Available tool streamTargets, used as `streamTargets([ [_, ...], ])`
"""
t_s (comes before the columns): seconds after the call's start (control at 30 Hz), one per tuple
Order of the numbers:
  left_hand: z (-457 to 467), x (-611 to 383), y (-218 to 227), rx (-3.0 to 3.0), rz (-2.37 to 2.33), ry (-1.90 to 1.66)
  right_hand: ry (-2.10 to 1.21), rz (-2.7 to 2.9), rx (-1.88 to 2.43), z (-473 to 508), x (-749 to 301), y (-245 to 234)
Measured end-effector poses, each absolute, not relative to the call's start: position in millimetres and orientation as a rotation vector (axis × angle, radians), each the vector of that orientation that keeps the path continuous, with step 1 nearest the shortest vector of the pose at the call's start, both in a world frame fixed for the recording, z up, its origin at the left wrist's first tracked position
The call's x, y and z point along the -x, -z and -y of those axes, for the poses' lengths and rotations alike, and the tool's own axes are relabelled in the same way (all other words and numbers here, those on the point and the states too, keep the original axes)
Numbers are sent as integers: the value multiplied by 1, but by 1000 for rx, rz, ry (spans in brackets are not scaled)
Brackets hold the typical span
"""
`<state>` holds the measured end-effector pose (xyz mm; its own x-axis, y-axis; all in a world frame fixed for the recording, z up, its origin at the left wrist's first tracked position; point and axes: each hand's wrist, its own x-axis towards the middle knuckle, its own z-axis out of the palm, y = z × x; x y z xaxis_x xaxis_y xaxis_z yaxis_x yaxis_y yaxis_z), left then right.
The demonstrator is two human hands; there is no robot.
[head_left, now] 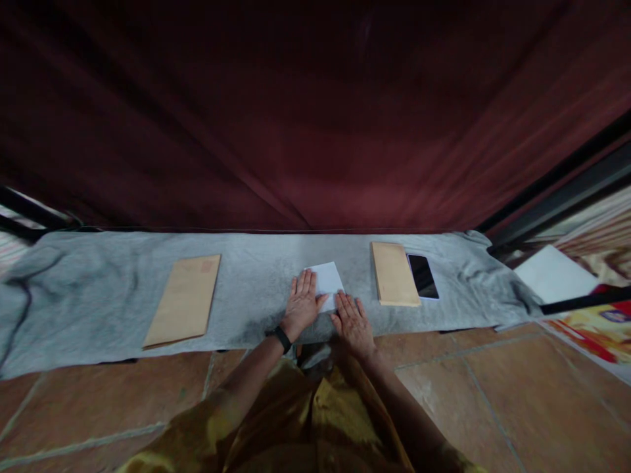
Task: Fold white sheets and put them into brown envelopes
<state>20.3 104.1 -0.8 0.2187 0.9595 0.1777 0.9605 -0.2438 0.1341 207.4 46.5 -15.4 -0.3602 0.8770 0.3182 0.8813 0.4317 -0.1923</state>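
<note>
A white sheet of paper (326,277), which looks folded, lies flat on the grey cloth in front of me. My left hand (302,303) rests flat on its left side, fingers stretched out and pointing away from me, with a dark band on the wrist. On the paper's near right corner lies my right hand (355,323), its fingers extended and slightly apart. Both palms face down and cover parts of the paper's edges. To the right is a stack of brown envelopes (396,274); farther to the left is another brown envelope pile (186,295) with a small printed mark.
A dark-screened phone (422,276) lies against the right envelope stack. Grey cloth (266,263) covers the long narrow surface, wrinkled at both ends. Behind it hangs a dark red curtain (305,131). Dark metal bars (566,190) stand at the right, above a white board (557,274).
</note>
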Motion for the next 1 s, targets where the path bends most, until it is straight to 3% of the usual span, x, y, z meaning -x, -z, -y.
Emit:
streamTargets([
  [0.57, -96, 9, -2, 2622, 1755, 286, -106, 2290, 1556, -49, -221, -1],
  [1.0, -100, 9, 1, 2619, 1785, 264, -181, 2364, 1504, -132, -154, 0],
])
